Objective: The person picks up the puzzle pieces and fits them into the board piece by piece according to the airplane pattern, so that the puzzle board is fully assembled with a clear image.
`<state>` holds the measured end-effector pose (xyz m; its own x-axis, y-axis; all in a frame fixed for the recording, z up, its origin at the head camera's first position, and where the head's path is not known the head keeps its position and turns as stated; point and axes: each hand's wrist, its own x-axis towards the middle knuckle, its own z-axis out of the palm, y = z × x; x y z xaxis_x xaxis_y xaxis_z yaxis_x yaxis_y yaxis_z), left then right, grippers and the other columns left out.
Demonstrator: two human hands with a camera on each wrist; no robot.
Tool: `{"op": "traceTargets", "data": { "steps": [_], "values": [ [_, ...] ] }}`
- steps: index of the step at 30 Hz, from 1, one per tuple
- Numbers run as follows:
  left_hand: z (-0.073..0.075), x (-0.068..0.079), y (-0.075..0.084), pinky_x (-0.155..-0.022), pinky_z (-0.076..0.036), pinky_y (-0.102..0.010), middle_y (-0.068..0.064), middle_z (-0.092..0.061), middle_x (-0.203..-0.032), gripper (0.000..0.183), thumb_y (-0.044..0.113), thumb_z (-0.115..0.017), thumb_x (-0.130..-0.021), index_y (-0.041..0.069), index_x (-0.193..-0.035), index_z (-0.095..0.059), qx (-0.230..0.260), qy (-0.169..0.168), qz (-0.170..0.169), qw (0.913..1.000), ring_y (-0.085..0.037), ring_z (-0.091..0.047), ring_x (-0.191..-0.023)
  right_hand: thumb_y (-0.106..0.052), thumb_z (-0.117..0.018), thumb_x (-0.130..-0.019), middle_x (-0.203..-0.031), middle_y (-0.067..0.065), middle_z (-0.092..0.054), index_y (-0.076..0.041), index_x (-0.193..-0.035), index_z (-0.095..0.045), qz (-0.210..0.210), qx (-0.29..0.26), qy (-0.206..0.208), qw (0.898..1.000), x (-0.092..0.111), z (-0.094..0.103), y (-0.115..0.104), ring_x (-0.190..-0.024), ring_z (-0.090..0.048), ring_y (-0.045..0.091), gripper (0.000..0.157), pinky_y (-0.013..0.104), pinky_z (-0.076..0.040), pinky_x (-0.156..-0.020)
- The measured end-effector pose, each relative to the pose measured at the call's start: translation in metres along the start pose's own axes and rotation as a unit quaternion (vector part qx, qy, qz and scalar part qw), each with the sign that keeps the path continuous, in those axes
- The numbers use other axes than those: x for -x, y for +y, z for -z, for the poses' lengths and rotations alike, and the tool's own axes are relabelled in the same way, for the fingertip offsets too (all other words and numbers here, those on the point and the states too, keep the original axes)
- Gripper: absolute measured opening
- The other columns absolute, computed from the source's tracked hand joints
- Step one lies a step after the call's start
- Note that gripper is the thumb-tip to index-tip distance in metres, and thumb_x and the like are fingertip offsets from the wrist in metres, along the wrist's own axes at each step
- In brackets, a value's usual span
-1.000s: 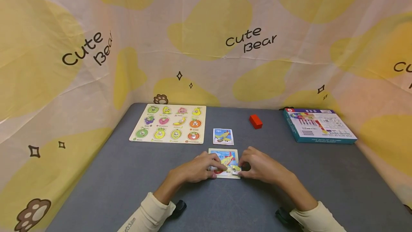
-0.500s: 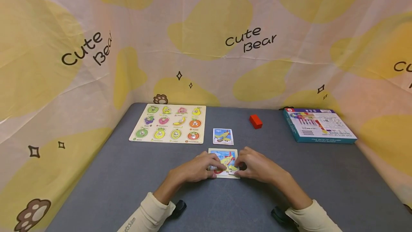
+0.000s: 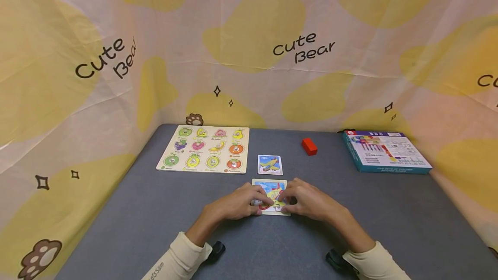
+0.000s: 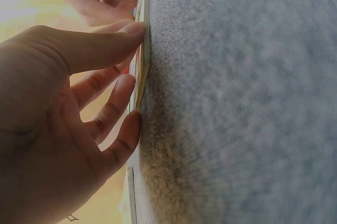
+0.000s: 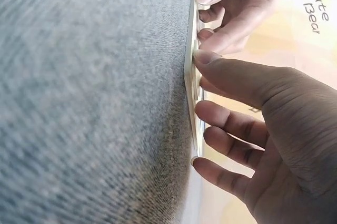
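A small airplane jigsaw puzzle in a pale tray lies flat on the grey table between both hands. My left hand holds its left side, with the thumb at the near edge and the index finger on the picture. With thumb and fingers, my right hand pinches a jigsaw piece at the tray's lower right corner. In the right wrist view the piece sits slightly proud of the tray; the fingers hide much of it. Beyond the puzzle lies a matching airplane picture card.
A fruit puzzle board lies at the back left. Behind the card, to its right, is a red block. A flat teal-edged box lies at the back right. Printed cloth walls in the table.
The right hand has moved left with the jigsaw piece, bringing it from the tray's right edge into the lower right corner. The left hand has stayed put on the puzzle.
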<state>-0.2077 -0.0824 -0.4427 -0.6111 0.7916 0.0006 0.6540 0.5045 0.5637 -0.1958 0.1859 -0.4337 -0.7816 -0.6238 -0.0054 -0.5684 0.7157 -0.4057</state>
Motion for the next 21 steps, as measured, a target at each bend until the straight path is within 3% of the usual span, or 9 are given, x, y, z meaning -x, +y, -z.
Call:
{"op": "traceTargets", "data": {
  "steps": [7, 14, 21],
  "values": [
    [0.0003, -0.0008, 0.0002, -0.086, -0.037, -0.026, 0.006, -0.068, -0.121, 0.033, 0.013, -0.074, -0.098, 0.022, -0.13, -0.078, 0.004, -0.005, 0.009, 0.9999, -0.014, -0.049, -0.1, -0.031, -0.084, -0.093, -0.094, -0.011, -0.063, -0.024, -0.115, -0.083, 0.001, -0.007, -0.007, 1.0, -0.0006, 0.0002, -0.0008, -0.096, -0.053, 0.013, 0.023, 0.03, -0.047, -0.08],
    [-0.0009, -0.0008, -0.0015, -0.083, -0.039, -0.03, 0.004, -0.069, -0.12, 0.032, 0.013, -0.075, -0.097, 0.019, -0.128, -0.078, -0.006, 0.005, -0.014, 0.9999, -0.014, -0.049, -0.098, -0.029, -0.082, -0.094, -0.099, -0.011, -0.065, -0.023, -0.115, -0.083, -0.007, -0.012, -0.01, 1.0, 0.0007, 0.0015, -0.0009, -0.099, -0.053, 0.012, 0.021, 0.033, -0.048, -0.084],
    [0.0005, -0.0008, 0.0026, -0.086, -0.037, -0.027, 0.006, -0.068, -0.118, 0.032, 0.014, -0.073, -0.099, 0.022, -0.129, -0.078, -0.011, -0.002, 0.01, 0.9999, -0.012, -0.048, -0.097, -0.029, -0.082, -0.094, -0.096, -0.012, -0.063, -0.025, -0.113, -0.083, -0.009, -0.019, -0.009, 1.0, 0.0, 0.0, -0.0005, -0.097, -0.053, 0.011, 0.019, 0.032, -0.047, -0.083]
  ]
}}
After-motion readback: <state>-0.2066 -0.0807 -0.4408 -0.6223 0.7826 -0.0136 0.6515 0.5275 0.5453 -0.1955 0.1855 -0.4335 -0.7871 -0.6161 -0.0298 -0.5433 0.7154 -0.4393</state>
